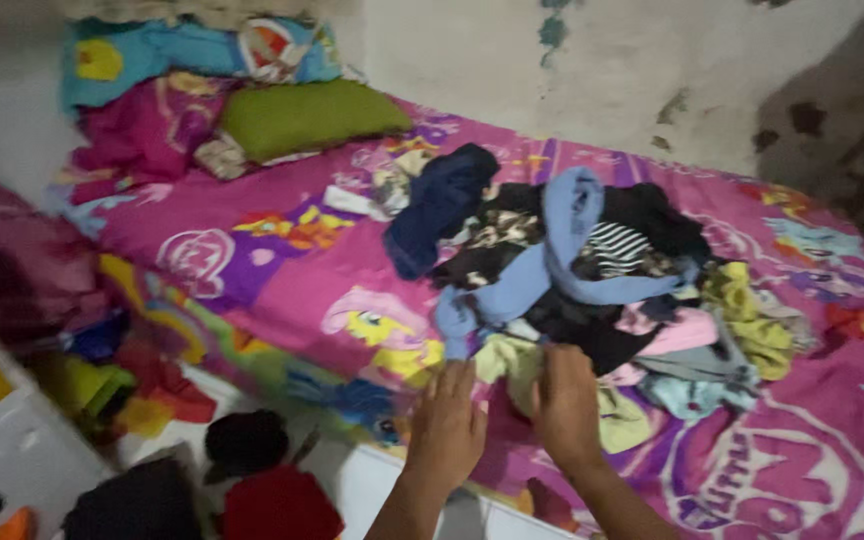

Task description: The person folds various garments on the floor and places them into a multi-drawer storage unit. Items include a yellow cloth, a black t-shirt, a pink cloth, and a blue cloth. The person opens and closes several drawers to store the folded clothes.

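Observation:
A heap of mixed clothes lies on a bed with a pink cartoon-print sheet. The heap holds a light blue garment, a navy one, a black-and-white striped piece and pale yellow pieces. My left hand rests flat on the sheet at the bed's near edge, fingers together, holding nothing. My right hand is beside it at the front of the heap, its fingers closed on a pale yellow garment.
A green pillow and bright bedding lie at the head of the bed by a stained wall. On the floor at the left sit loose clothes, a dark bundle, a red one and a white unit.

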